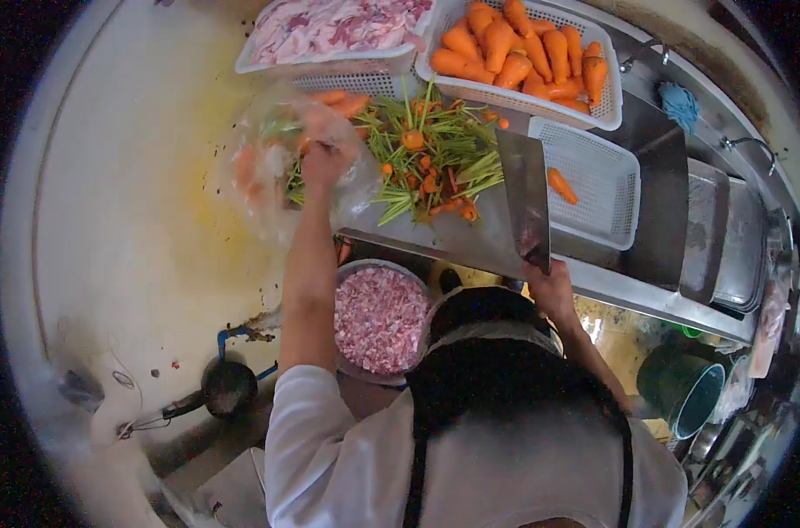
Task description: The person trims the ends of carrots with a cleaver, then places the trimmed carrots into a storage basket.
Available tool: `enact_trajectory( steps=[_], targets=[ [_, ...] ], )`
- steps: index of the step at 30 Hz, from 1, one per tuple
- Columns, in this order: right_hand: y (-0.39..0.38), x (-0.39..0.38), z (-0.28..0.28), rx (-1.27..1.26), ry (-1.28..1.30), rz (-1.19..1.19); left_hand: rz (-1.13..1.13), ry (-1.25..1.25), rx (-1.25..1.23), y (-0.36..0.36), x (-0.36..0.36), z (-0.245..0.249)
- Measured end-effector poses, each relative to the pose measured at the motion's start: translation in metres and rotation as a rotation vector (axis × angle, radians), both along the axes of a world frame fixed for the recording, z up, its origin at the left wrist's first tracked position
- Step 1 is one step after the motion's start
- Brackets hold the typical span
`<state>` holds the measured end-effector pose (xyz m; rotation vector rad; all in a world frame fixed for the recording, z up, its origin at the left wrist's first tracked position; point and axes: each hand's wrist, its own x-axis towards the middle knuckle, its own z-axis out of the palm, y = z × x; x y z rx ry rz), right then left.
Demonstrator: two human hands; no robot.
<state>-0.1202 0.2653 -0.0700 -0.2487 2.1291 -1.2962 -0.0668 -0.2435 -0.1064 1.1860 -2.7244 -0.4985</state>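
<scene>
Above the steel counter (457, 239), blurred left hand (323, 165) clutches a plastic bag (257, 180); right hand (550, 289) grips a cleaver (525, 194), handle hidden.

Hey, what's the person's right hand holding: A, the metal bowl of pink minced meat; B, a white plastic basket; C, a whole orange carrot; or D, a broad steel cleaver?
D: the right hand grips the handle of the broad steel cleaver, whose blade lies beside the pile of green carrot tops.
</scene>
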Motion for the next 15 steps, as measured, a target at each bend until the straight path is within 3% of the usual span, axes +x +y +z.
enact_trajectory(
  steps=[2,3,5,8,10,11,13,14,15],
  targets=[
    [0.006,-0.002,-0.001,-0.06,-0.022,-0.007,-0.076,0.202,0.042,-0.032,0.013,-0.061],
    [0.01,-0.001,-0.002,-0.118,-0.045,-0.002,-0.081,0.2,0.044,-0.024,0.014,-0.056],
    [0.007,-0.003,0.002,-0.09,-0.07,-0.021,0.026,-0.119,-0.015,-0.002,0.016,-0.017],
    [0.012,-0.004,-0.013,-0.131,-0.041,-0.032,0.088,-0.281,-0.191,0.023,0.025,0.054],
    [0.013,-0.004,-0.015,-0.2,0.014,-0.027,-0.005,-0.169,-0.434,0.005,0.047,0.066],
    [0.013,-0.004,-0.009,-0.142,-0.043,-0.032,-0.005,-0.176,-0.427,0.007,0.052,0.074],
    [0.013,-0.006,-0.009,-0.088,-0.1,-0.032,0.173,-0.501,-0.081,0.046,0.053,0.161],
    [0.014,-0.006,-0.014,-0.073,-0.1,-0.005,0.176,-0.506,-0.083,0.048,0.065,0.167],
    [0.013,-0.008,-0.018,-0.059,-0.097,0.019,0.227,-0.336,0.017,0.047,0.077,0.173]
  ],
)
